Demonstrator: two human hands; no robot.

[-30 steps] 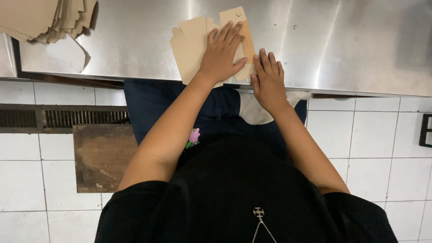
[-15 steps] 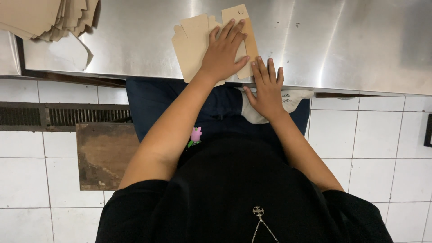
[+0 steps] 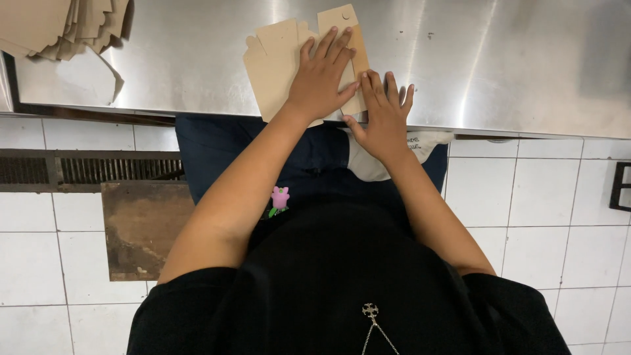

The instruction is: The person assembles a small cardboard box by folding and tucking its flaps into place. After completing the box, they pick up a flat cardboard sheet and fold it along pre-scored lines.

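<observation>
cardboard piece: tan flat die-cut cardboard blank with notched tabs along its far edge, lying on the brushed steel worktop and reaching to the worktop's near edge.
left hand: left hand lies palm down on the blank, fingers spread and straight, pinning it flat; it grips nothing.
right hand: right hand sits just right of the left one, fingers extended and pressed along the near right edge of the blank, thumb tucked under toward the worktop's edge; open, not closed round anything.
folded strip: narrow tan panel with a small punched hole stands out past the left fingertips, a shade darker where it lies doubled over the sheet.
step in hand: by the look of it, a crease is being pressed down, one hand holding, the other running the edge.
next move calls for: likely firm even pressure along the fold line while the left hand keeps the sheet from sliding.
look of the blank: thin, stiff, matte, clean-cut, no print visible.
far left of the hands: loose stack of tan cardboard blanks, well apart from both hands.
</observation>
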